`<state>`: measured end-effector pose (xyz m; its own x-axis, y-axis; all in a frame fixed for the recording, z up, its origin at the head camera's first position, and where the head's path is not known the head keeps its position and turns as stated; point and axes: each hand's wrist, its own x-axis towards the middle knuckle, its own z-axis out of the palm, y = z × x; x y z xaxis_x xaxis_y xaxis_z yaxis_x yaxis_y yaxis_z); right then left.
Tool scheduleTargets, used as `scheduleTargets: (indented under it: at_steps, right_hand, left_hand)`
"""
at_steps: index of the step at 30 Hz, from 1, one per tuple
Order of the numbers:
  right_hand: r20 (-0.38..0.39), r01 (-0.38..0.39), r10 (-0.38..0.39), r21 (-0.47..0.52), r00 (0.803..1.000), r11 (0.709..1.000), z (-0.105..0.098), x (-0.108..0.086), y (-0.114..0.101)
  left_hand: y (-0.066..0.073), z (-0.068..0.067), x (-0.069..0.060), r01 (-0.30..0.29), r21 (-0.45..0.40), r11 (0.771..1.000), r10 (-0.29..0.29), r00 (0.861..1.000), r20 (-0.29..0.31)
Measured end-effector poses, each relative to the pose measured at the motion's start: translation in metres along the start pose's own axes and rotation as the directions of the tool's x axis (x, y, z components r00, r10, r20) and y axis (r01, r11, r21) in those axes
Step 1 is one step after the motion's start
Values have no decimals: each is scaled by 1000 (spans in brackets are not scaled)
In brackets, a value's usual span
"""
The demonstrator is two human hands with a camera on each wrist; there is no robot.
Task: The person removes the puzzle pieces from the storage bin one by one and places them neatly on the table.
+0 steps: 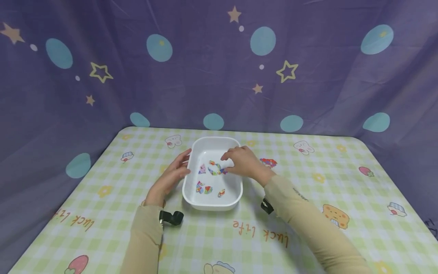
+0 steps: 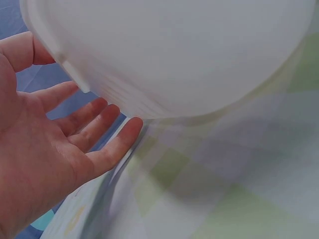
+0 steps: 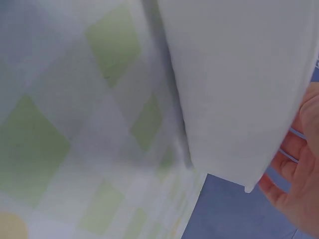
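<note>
A deep white plastic tray [image 1: 212, 207] with rounded corners sits on the table. Several small, brightly printed flat pieces [image 1: 208, 190] lie on its floor, some grouped in a rough ring [image 1: 215, 170] near the middle. My left hand [image 1: 171, 176] is at the tray's left side, its extended fingers [image 2: 117, 149] against or close by the outer wall. Over the right rim reaches my right hand [image 1: 244, 161], with bent fingers and a gap between thumb and index finger. The thumb is by the ring's right end; no piece shows in the gap.
Right of the tray, partly behind my right wrist, lies a red and blue printed patch [image 1: 268, 163]. A green checked cloth [image 1: 294, 190] with cartoon prints covers the table. Behind its far edge hangs a purple curtain [image 1: 212, 76]. Dark camera mounts [image 1: 172, 218] stick out at both wrists.
</note>
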<state>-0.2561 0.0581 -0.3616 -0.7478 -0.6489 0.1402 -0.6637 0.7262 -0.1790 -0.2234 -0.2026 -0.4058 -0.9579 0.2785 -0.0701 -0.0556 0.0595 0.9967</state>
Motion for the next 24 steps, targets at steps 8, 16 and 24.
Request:
scheduleTargets:
  at_steps: [8, 16, 24]
  right_hand:
    - [51, -11, 12, -28, 999, 1000, 4, 6, -2]
    - [94, -12, 19, -65, 995, 998, 7, 11, -6]
    - [160, -35, 50, -96, 986, 995, 12, 17, -7]
  left_hand:
    - [0, 0, 1, 7, 2, 1000, -7, 1000, -7]
    - [1, 1, 1, 23, 10, 1000, -23, 1000, -16]
    - [0, 0, 1, 14, 1, 1000, -14, 1000, -4]
